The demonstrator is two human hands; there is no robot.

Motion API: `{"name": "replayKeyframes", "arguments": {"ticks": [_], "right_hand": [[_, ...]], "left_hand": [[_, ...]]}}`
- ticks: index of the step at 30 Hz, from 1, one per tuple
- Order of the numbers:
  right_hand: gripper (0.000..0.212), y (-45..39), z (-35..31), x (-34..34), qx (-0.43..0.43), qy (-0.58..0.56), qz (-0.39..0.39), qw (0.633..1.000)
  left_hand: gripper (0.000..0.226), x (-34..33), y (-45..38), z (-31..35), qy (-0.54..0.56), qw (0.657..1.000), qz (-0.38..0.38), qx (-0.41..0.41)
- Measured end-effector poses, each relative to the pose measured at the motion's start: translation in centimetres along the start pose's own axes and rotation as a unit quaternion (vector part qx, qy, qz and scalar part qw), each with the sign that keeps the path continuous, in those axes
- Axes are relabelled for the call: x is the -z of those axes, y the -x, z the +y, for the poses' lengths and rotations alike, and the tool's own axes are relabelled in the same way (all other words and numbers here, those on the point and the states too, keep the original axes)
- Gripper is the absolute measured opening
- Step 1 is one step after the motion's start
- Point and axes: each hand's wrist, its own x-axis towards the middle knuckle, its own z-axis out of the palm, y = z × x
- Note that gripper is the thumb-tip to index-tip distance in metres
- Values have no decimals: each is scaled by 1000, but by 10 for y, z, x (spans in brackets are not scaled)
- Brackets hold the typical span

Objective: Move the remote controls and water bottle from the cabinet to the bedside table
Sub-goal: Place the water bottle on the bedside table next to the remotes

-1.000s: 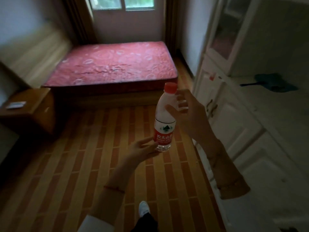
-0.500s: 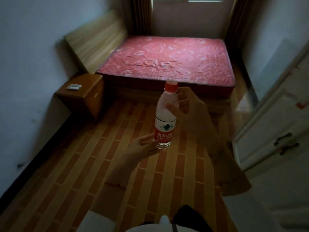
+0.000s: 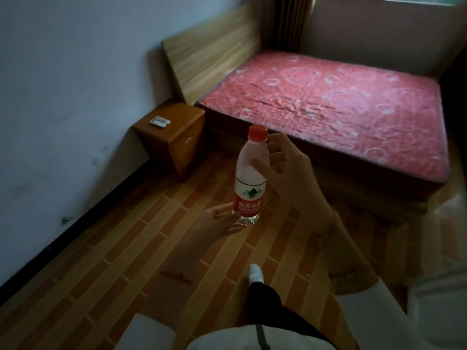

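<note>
A clear water bottle (image 3: 249, 178) with a red cap and red label stands upright in mid-air in front of me. My right hand (image 3: 288, 173) wraps its upper body from the right. My left hand (image 3: 219, 221) lies palm up under its base, fingers touching the bottom. Two white remote controls (image 3: 159, 122) lie side by side on the wooden bedside table (image 3: 174, 137), which stands ahead to the left against the wall, well beyond the bottle. The cabinet is out of view.
A bed with a red patterned mattress (image 3: 336, 104) and a wooden headboard (image 3: 214, 49) fills the far right. The floor (image 3: 131, 248) has a brick-pattern covering. A pale wall (image 3: 63, 97) runs along the left. My foot in a white shoe (image 3: 255, 274) is below.
The view has swung left, away from the white cabinet; the bedside table and remotes have come closer and moved toward the centre. Both hands keep the same hold on the bottle.
</note>
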Motion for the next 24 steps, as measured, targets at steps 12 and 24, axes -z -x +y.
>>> {"name": "replayKeyframes", "arguments": {"ticks": [12,24], "right_hand": [[45,-237,65,-34,72,-54,-104,991],[42,-434,146,-124,107,-49,-151,982]], "left_hand": [[56,37,-166,116,49,991,124,-32],[31,118,-339,191,131,970,206,-22]]}}
